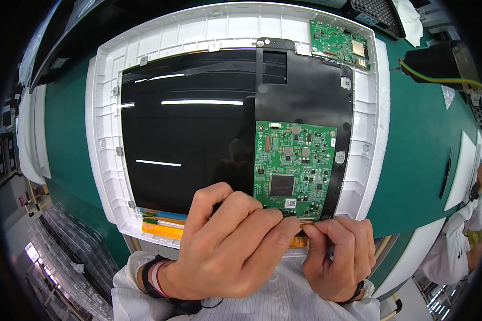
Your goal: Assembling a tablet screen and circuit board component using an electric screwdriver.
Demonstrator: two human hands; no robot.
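A large green circuit board (308, 160) lies on a black backing plate (305, 101) beside a glossy black display panel (187, 123), inside a white plastic housing (104, 80). At the board's near edge, an orange flat flex cable (299, 242) shows between my hands. My left hand (235, 241) is closed, its fingertips at the board's near connector and the cable; its palm side is hidden. My right hand (340, 251) pinches the cable with thumb and forefinger just below the board's near right corner. Another orange flex strip (160, 229) shows at the panel's near left edge.
A smaller green board (340, 44) sits in the housing's far right corner. Under the housing is white foam (377, 134) on a green mat (418, 155). A dark pen-like tool (446, 174) lies to the right. Clear plastic trays (72, 257) stand at lower left. Another person's sleeve (450, 254) shows at right.
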